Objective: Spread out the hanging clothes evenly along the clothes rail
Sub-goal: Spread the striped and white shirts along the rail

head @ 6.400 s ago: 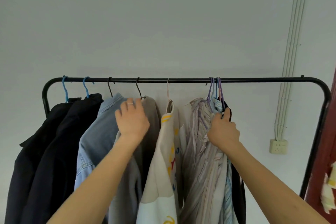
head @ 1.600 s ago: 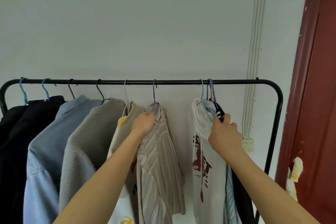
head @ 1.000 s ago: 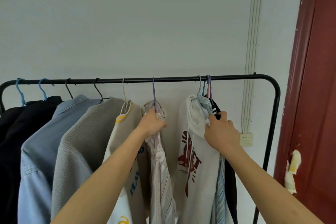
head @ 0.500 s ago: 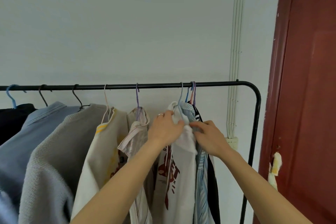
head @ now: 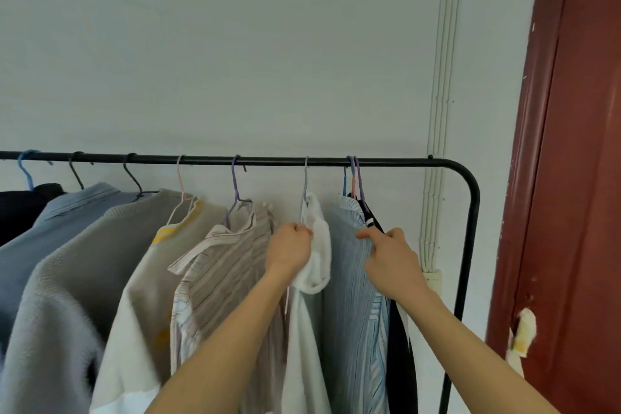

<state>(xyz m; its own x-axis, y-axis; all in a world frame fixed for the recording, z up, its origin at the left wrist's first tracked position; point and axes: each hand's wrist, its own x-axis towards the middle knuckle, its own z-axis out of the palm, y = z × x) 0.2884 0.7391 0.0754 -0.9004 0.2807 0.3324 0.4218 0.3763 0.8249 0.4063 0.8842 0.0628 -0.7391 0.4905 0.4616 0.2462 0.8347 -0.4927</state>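
A black clothes rail [head: 268, 161] runs across the view and bends down at the right. Along it hang a dark jacket [head: 20, 208], a blue denim shirt [head: 67, 212], a grey sweater [head: 84, 262], a cream top [head: 148, 279] and a beige striped shirt [head: 228, 272], roughly evenly spaced. My left hand [head: 290, 250] grips the collar of a white hoodie [head: 317, 245] on its own hanger. My right hand [head: 391, 260] holds the shoulder of a light blue striped shirt [head: 347, 279], bunched with a black garment [head: 400, 346] under three close hooks.
A white wall lies behind the rail. A dark red door [head: 578, 195] stands right of the rail's upright [head: 468, 262]. White conduit pipes [head: 440, 111] run down the wall to a socket box [head: 433, 281]. Rail room remains right of the bunched hooks.
My left hand let go of the beige striped shirt, took the white hoodie and slid it left, apart from the bunch. My right hand stays on the bunched clothes. The view panned right.
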